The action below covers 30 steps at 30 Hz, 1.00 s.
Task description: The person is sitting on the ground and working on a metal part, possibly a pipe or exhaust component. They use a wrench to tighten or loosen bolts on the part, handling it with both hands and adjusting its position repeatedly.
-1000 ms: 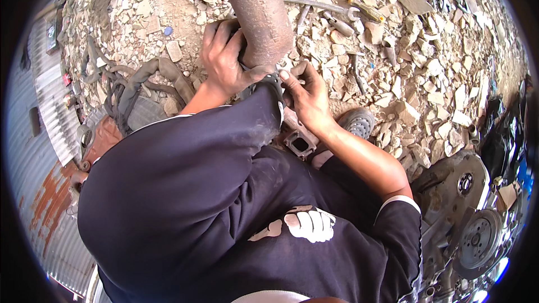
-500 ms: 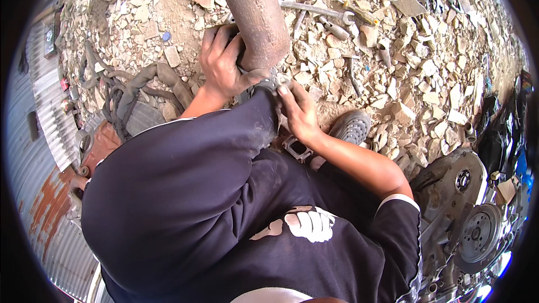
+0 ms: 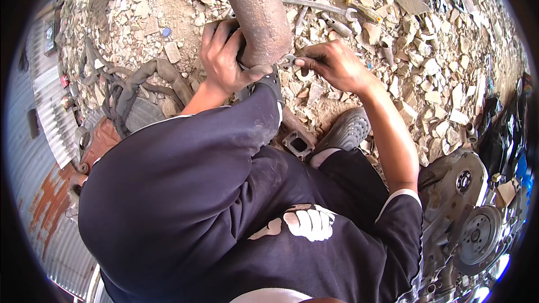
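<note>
A thick, rusty bent metal pipe comes down from the top edge to the middle. My left hand is closed around the left side of its lower end, the thumb reaching beneath; the inner side of the grip is hidden. To the right of that end, my right hand pinches a small grey metal piece with a rounded end between thumb and fingers. This piece is close to the pipe; whether they touch I cannot tell. Nearer to me, by my shoe, lies a rusty part with a square flange opening.
Broken stone covers the ground. Beyond my right hand lie an open-end wrench and a socket-like metal tube. Dark hoses lie at left, beside corrugated sheet metal. An engine with a round pulley stands at right.
My right hand has moved right and away from the sleeve, and now shows the small metal piece in its fingers. My left hand stays on the pipe. The square flange part shows more.
</note>
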{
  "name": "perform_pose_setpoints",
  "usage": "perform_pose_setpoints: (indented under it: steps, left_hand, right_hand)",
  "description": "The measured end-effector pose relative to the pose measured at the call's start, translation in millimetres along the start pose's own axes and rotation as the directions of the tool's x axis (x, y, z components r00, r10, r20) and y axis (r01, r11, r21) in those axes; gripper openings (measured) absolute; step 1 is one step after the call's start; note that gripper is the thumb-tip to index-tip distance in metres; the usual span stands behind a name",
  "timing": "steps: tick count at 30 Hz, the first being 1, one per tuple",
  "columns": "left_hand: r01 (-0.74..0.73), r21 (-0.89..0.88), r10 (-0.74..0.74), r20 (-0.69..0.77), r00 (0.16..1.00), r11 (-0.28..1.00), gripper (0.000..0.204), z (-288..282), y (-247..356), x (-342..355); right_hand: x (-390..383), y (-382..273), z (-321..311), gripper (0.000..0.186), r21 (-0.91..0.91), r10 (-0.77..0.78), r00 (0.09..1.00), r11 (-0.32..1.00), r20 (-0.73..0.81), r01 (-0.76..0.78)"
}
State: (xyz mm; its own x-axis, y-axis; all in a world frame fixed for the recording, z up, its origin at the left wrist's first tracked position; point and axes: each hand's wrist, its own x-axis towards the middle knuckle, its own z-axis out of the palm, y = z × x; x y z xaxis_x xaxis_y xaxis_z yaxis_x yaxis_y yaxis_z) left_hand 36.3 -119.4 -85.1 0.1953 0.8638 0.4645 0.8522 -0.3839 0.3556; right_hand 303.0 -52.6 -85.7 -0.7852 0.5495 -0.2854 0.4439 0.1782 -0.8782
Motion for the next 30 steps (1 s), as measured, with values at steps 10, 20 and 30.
perform_pose_setpoints:
  steps: [10, 20, 30]
  left_hand:
    - [0.012, -0.014, -0.011, 0.026, 1.000, 1.000, 0.095, -4, 1, 2]
    - [-0.016, -0.001, 0.016, 0.004, 1.000, 1.000, 0.096, -3, -1, 2]
    - [-0.012, 0.003, 0.013, -0.004, 1.000, 1.000, 0.101, 1, -3, 0]
  right_hand:
    - [11, -2, -2, 0.033, 0.119, -0.025, 0.999, 0.993, 0.040, 0.020]
    - [7, 9, 7, 0.034, 0.029, -0.010, 0.999, 1.000, -0.050, 0.011]
    - [0, -3, 47, 0.025, 0.298, -0.011, 0.997, 0.954, -0.077, 0.034]
